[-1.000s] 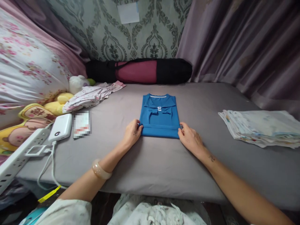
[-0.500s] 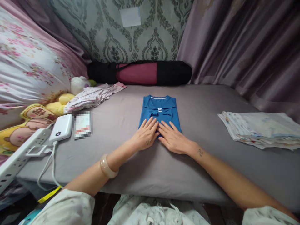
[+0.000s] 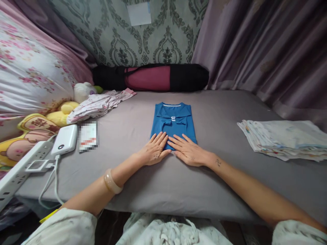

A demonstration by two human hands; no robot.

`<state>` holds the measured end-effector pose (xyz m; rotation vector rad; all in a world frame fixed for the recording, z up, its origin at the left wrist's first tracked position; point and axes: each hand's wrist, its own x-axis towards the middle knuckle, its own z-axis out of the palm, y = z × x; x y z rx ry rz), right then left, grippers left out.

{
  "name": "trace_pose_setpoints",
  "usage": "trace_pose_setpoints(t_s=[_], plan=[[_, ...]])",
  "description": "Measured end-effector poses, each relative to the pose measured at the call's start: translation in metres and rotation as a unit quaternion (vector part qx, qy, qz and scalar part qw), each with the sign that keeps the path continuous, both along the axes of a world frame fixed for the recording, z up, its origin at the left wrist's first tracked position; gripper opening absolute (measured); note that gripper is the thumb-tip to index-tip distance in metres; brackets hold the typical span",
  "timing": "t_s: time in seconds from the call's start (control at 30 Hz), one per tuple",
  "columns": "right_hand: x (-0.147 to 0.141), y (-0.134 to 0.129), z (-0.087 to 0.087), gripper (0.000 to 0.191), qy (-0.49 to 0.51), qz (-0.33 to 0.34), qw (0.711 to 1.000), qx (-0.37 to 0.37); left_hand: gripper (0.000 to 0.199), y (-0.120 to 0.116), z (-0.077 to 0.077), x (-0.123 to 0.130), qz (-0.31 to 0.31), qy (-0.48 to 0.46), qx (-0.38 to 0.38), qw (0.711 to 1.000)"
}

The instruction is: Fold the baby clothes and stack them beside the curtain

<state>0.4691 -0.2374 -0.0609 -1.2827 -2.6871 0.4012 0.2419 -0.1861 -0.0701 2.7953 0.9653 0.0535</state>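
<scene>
A folded blue shirt (image 3: 176, 128) is laid on a gray sheet (image 3: 163, 190), directly in front of the person, with its collar turned toward the patterned wall (image 3: 139, 37). Its near portion is partly covered by both hands. The left hand (image 3: 154, 149) is placed palm down over the near left part, its fingers (image 3: 159, 139) straightened and slightly parted, open rather than gripping. The right hand (image 3: 190, 153) is rested likewise on the near right part, its fingers spread wider and also left open. The thumbs are pointed at each other, their tips just beside one another at the shirt's near edge. A pale bangle (image 3: 112, 182) is worn on the left arm.

Well to the right, a stack of folded cloths (image 3: 286, 137) is set down. On the left, a white power bank (image 3: 65, 139) is seen near a power strip (image 3: 22, 170). At the back, a long black and maroon bag (image 3: 147, 78) is laid along the wall.
</scene>
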Motion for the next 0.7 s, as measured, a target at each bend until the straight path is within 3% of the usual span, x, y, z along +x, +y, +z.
trace_pose_setpoints(t_s=[0.17, 0.3, 0.43, 0.7], plan=[[0.011, -0.010, 0.008, 0.053, 0.000, -0.008, 1.000, -0.012, 0.064, 0.000, 0.013, -0.014, -0.068, -0.008, -0.006, 0.998], [0.015, -0.015, 0.004, 0.052, -0.009, -0.007, 1.000, -0.018, 0.059, 0.000, 0.004, -0.022, -0.084, -0.002, -0.023, 0.996], [0.015, -0.014, 0.003, 0.051, -0.002, -0.006, 1.000, -0.020, 0.057, 0.002, -0.001, -0.024, -0.086, -0.017, -0.018, 0.996], [0.035, -0.026, 0.006, 0.056, -0.008, -0.062, 0.998, -0.003, 0.059, 0.006, 0.013, -0.044, -0.022, -0.028, -0.021, 0.999]])
